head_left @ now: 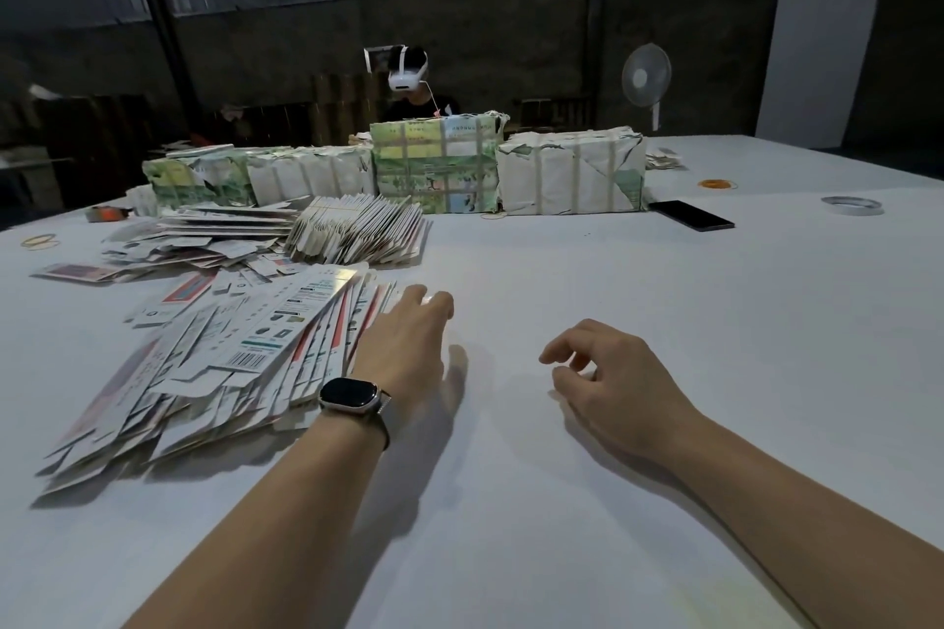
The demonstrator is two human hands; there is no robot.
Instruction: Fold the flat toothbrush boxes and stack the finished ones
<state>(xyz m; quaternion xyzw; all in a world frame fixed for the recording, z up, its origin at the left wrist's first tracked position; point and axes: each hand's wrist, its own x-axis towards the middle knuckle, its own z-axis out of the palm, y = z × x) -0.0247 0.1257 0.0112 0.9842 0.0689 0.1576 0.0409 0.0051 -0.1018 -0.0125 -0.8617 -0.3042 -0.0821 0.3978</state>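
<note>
While both hands hover, flat boxes point(214, 363) left, wrapped bundles point(569, 174) behind.

A matt, smooth white table point(613, 501) is seen. Toward its left edge, the flat toothbrush boxes point(245, 363) are made of thin printed card, and a faint sheen is shown on the topmost one. Along the far edge, bundles point(569, 174) are wrapped in torn, creased paper bound with tape bands. A glossy dark glass face and a metallic case are shown by the watch point(352, 396). The phone point(692, 215) near the right-hand bundle is glossy black.
</note>
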